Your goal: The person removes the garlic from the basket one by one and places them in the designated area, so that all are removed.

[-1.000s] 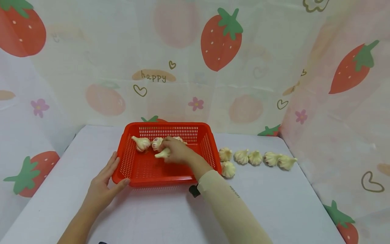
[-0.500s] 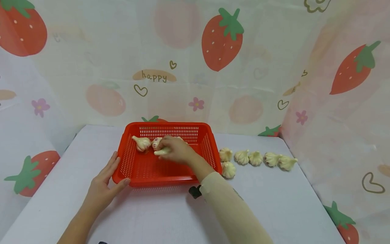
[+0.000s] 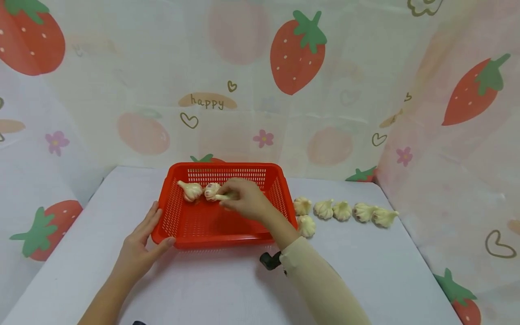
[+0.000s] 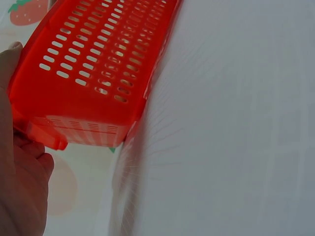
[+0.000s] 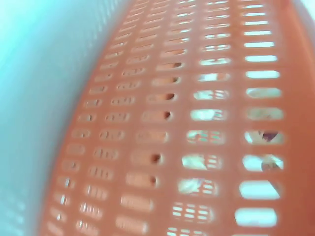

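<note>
My left hand (image 3: 136,255) holds the near left corner of a red plastic basket (image 3: 195,244), the thumb on its front rim and the fingers along the left side. In the left wrist view the fingertips lie under the rim. Inside the basket, my right hand (image 3: 248,199) grips a garlic bulb (image 3: 222,197). Only its pale stem shows, pointing left; the fingers hide the rest. Just left of that hand lies a purple-streaked garlic bulb (image 3: 211,191), and another bulb (image 3: 190,191) sits farther left with its stem toward the back left.
Several garlic bulbs (image 3: 342,211) lie on the white table right of the basket, two of them close to its right wall. A dark wrist-camera part (image 3: 270,261) hangs below the right wrist. A strawberry-print cloth (image 3: 252,90) stands behind and at the sides.
My right hand has shifted a little to the right and back with the garlic bulb, now covering another bulb seen behind it earlier. The left hand and basket stay put.
</note>
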Motion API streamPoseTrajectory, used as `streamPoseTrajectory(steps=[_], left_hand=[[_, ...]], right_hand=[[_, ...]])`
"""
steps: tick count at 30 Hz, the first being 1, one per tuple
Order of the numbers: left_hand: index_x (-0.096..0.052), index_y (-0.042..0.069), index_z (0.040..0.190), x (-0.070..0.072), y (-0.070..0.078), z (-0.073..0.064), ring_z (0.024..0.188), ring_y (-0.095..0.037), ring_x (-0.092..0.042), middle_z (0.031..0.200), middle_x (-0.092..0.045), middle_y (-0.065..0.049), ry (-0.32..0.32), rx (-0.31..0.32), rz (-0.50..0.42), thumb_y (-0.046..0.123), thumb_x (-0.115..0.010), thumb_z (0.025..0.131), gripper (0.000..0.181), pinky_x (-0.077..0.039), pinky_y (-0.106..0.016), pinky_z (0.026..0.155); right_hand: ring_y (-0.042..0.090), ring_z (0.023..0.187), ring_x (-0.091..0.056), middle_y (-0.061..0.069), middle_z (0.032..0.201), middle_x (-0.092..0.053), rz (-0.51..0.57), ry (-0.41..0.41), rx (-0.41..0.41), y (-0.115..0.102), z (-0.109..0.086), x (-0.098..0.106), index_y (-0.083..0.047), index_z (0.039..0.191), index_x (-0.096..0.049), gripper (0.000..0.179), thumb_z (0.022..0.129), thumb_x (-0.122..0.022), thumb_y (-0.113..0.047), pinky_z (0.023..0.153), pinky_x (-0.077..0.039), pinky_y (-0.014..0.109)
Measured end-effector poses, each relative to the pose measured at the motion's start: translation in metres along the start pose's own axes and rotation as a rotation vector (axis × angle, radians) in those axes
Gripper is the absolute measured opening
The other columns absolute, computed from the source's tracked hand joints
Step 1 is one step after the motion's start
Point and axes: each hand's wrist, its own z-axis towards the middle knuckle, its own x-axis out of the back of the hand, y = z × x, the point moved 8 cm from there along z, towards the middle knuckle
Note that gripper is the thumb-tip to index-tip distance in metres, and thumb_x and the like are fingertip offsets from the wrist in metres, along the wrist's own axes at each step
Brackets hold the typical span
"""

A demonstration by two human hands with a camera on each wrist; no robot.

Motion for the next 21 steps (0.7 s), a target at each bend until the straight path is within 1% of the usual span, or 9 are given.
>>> streamPoseTrajectory(steps=[4,8,12,15,17,20,21], left_hand=[[-0.037,0.016,0.160,0.000,0.001,0.000,0.151,0.005,-0.023,0.168,-0.030,0.000,-0.005,0.000,0.003,0.024,-0.084,0.086,0.088,-0.022,0.002,0.105],[-0.037,0.015,0.160,0.003,0.001,0.000,0.151,0.005,-0.023,0.168,-0.030,-0.001,0.001,-0.004,-0.001,0.023,-0.084,0.086,0.088,-0.022,0.002,0.106],[-0.036,0.015,0.160,0.001,-0.002,0.000,0.150,0.006,-0.022,0.168,-0.030,-0.001,-0.008,0.003,0.002,0.023,-0.084,0.086,0.088,-0.022,0.002,0.106],[-0.037,0.015,0.160,0.001,-0.003,-0.001,0.150,0.006,-0.022,0.168,-0.030,-0.001,-0.011,0.005,0.001,0.024,-0.084,0.086,0.088,-0.022,0.002,0.106],[-0.037,0.014,0.159,0.001,-0.002,-0.001,0.151,0.005,-0.022,0.168,-0.030,-0.001,-0.009,0.003,-0.005,0.023,-0.084,0.086,0.088,-0.022,0.001,0.106],[-0.037,0.014,0.159,0.002,-0.001,-0.001,0.151,0.003,-0.023,0.168,-0.029,-0.001,-0.009,0.003,-0.008,0.023,-0.084,0.086,0.088,-0.022,0.001,0.107],[-0.037,0.014,0.160,0.002,-0.001,-0.001,0.152,0.002,-0.023,0.168,-0.029,0.000,-0.008,0.003,-0.006,0.023,-0.084,0.086,0.088,-0.022,0.001,0.107]], right_hand=[[0.010,0.094,-0.064,-0.008,0.103,-0.070,0.079,0.068,-0.019,0.001,-0.015,0.014,-0.021,0.105,-0.076,0.014,0.091,-0.080,-0.021,0.083,-0.057,0.029],[0.010,0.103,-0.064,-0.009,0.109,-0.070,0.104,0.126,-0.021,-0.001,-0.029,0.027,-0.023,0.108,-0.075,0.018,0.091,-0.080,-0.024,0.090,-0.058,0.035],[0.011,0.102,-0.064,-0.010,0.109,-0.068,0.135,0.188,-0.013,-0.001,-0.044,0.040,-0.025,0.108,-0.074,0.019,0.091,-0.080,-0.025,0.088,-0.058,0.035],[0.014,0.096,-0.063,-0.008,0.103,-0.068,0.165,0.238,0.013,-0.002,-0.057,0.051,-0.023,0.107,-0.073,0.019,0.090,-0.081,-0.022,0.083,-0.058,0.033],[0.016,0.096,-0.062,-0.006,0.102,-0.070,0.194,0.266,0.038,-0.002,-0.065,0.059,-0.021,0.108,-0.073,0.020,0.089,-0.082,-0.020,0.084,-0.057,0.034],[0.017,0.099,-0.064,-0.002,0.106,-0.072,0.226,0.293,0.077,-0.002,-0.076,0.069,-0.017,0.108,-0.073,0.021,0.089,-0.081,-0.016,0.088,-0.058,0.037],[0.017,0.102,-0.064,-0.001,0.110,-0.072,0.238,0.297,0.082,-0.002,-0.080,0.072,-0.017,0.109,-0.073,0.021,0.089,-0.081,-0.015,0.091,-0.058,0.038]])
